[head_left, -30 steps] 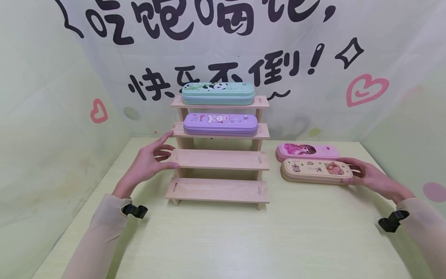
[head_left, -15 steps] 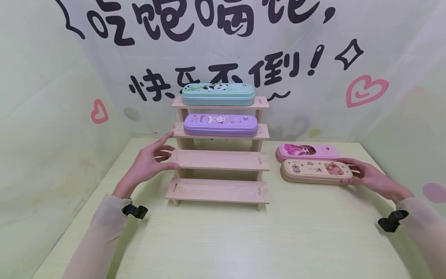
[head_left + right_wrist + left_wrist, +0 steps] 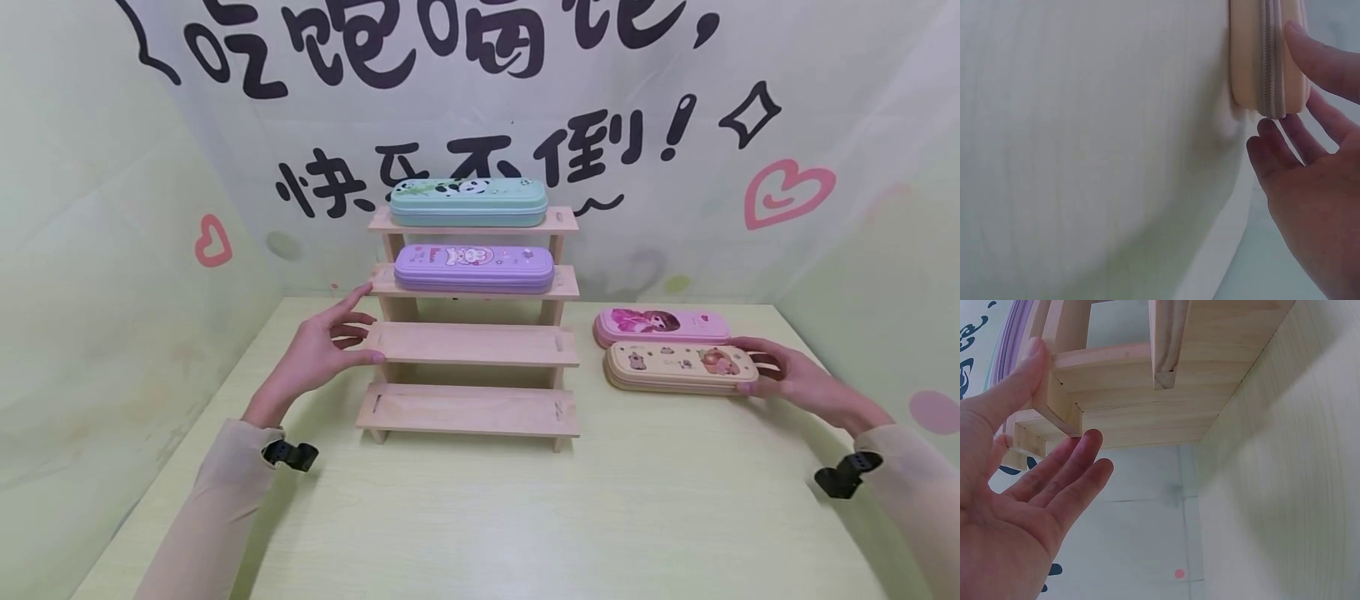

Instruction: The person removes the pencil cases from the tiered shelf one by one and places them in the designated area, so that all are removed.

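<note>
A stepped wooden rack (image 3: 471, 343) stands on the table. On its top step lies a mint pencil case (image 3: 468, 202) with pandas, and a purple pencil case (image 3: 474, 268) lies one step lower. My left hand (image 3: 318, 354) touches the rack's left end, index fingertip at the purple case's step, thumb on the step below; in the left wrist view its other fingers extend loosely beside the wood. At the right, a beige pencil case (image 3: 678, 368) lies before a pink pencil case (image 3: 663, 327). My right hand (image 3: 795, 379) holds the beige case's right end, thumb in front, fingers behind.
The two lower steps of the rack are bare wood. A printed cloth wall (image 3: 675, 233) with black lettering rises behind the table (image 3: 510, 517), and pale panels close in both sides. Black wrist cameras sit on both sleeves.
</note>
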The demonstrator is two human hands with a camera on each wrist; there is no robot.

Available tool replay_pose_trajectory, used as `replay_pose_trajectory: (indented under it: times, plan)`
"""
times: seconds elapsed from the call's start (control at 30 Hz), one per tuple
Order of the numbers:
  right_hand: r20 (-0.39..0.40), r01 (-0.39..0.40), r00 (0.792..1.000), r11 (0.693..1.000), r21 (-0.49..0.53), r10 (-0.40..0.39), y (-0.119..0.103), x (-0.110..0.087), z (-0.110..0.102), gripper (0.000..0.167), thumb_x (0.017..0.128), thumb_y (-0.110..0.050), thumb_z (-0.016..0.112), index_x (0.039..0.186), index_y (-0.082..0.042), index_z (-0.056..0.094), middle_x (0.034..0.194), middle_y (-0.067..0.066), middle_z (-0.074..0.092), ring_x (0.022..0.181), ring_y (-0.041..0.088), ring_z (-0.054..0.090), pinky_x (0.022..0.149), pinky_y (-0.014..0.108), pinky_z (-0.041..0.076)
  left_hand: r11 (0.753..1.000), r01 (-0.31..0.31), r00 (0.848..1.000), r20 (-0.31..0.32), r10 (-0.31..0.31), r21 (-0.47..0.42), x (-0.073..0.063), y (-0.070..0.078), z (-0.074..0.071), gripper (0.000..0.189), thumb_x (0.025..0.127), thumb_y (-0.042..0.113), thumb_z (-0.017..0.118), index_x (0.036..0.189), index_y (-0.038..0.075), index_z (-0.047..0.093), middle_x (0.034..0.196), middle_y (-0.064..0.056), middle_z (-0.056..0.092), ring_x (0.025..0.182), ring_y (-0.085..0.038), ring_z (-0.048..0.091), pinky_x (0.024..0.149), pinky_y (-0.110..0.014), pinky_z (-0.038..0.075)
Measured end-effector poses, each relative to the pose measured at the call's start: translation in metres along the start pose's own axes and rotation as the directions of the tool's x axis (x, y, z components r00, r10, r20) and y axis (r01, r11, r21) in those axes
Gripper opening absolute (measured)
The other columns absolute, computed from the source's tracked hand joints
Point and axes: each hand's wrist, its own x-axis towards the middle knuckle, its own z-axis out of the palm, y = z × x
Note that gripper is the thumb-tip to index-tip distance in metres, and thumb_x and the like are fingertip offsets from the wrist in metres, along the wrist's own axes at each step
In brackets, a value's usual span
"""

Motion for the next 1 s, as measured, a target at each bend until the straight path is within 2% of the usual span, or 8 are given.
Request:
replay_pose_trajectory:
  times: [0.1,0.17,0.3,0.57,0.7,0.8,0.93,1.0]
  plan:
    - [-0.047,0.017,0.999,1.000,-0.016,-0.018,-0.001,-0.003,-0.001,0.074,0.095,-0.007,0.078,0.157,0.003,0.037,0.146,0.002,0.044,0.115,-0.010,0.045,0.086,0.007,0.049,1.000,0.002,1.000,0.002,-0.002,0.003,0.000,0.000,0.001,0.105,0.081,0.019,0.094,0.165,0.039,0.034,0.132,-0.016,0.066,0.118,-0.035,0.068,0.102,-0.035,0.057]
    - [-0.083,0.023,0.996,1.000,-0.021,-0.025,-0.004,-0.007,-0.002,0.073,0.094,-0.006,0.080,0.155,0.000,0.040,0.143,-0.009,0.044,0.116,-0.009,0.043,0.087,0.004,0.046,1.000,0.004,1.000,0.003,-0.004,0.006,0.000,0.001,0.001,0.106,0.081,0.020,0.094,0.166,0.039,0.034,0.133,-0.016,0.066,0.118,-0.035,0.068,0.102,-0.037,0.057]
    - [-0.137,0.023,0.990,0.999,-0.026,-0.026,-0.017,-0.013,0.000,0.069,0.094,-0.009,0.081,0.153,-0.004,0.045,0.135,-0.023,0.042,0.117,-0.006,0.043,0.088,0.001,0.041,1.000,0.007,1.000,0.003,-0.007,0.008,-0.001,0.002,0.000,0.106,0.081,0.020,0.094,0.166,0.039,0.033,0.133,-0.017,0.066,0.118,-0.035,0.068,0.102,-0.039,0.057]
    - [-0.201,0.075,0.976,0.994,-0.075,-0.089,-0.070,-0.009,0.018,0.064,0.096,-0.011,0.080,0.150,0.003,0.049,0.134,-0.008,0.051,0.116,0.001,0.047,0.090,0.001,0.041,1.000,0.013,1.000,-0.001,-0.013,-0.009,-0.001,0.002,0.000,0.107,0.081,0.017,0.095,0.166,0.039,0.033,0.133,-0.017,0.066,0.118,-0.034,0.068,0.101,-0.031,0.057]
    - [-0.209,0.139,0.966,0.986,-0.088,-0.155,-0.096,0.003,0.030,0.062,0.094,-0.006,0.080,0.149,0.005,0.052,0.137,0.009,0.056,0.117,0.001,0.050,0.093,0.000,0.040,1.000,0.010,1.000,0.003,-0.010,-0.006,-0.001,0.001,0.000,0.107,0.081,0.018,0.095,0.166,0.039,0.033,0.133,-0.017,0.066,0.118,-0.034,0.068,0.101,-0.033,0.057]
    - [-0.195,0.156,0.966,0.983,-0.095,-0.172,-0.119,0.011,0.040,0.061,0.095,-0.008,0.080,0.149,0.003,0.054,0.141,0.021,0.057,0.121,0.015,0.055,0.092,0.001,0.041,1.000,0.008,1.000,0.004,-0.008,-0.001,0.000,0.001,0.000,0.107,0.081,0.019,0.095,0.166,0.039,0.033,0.133,-0.018,0.066,0.117,-0.035,0.068,0.101,-0.034,0.057]
    - [-0.133,0.165,0.975,0.980,-0.109,-0.179,-0.153,0.021,0.052,0.062,0.095,-0.015,0.081,0.149,-0.001,0.055,0.142,0.021,0.059,0.123,0.037,0.057,0.089,0.004,0.042,1.000,0.007,1.000,0.005,-0.007,0.004,0.000,0.001,-0.001,0.108,0.081,0.020,0.094,0.166,0.040,0.032,0.133,-0.018,0.066,0.118,-0.036,0.068,0.102,-0.035,0.057]
    - [-0.104,0.197,0.972,0.973,-0.121,-0.209,-0.168,0.027,0.058,0.063,0.093,-0.018,0.083,0.148,-0.002,0.056,0.140,0.018,0.062,0.122,0.038,0.060,0.090,0.006,0.043,1.000,0.006,1.000,0.005,-0.006,0.006,0.000,0.002,-0.001,0.108,0.081,0.020,0.094,0.166,0.040,0.032,0.133,-0.018,0.066,0.118,-0.036,0.068,0.102,-0.036,0.057]
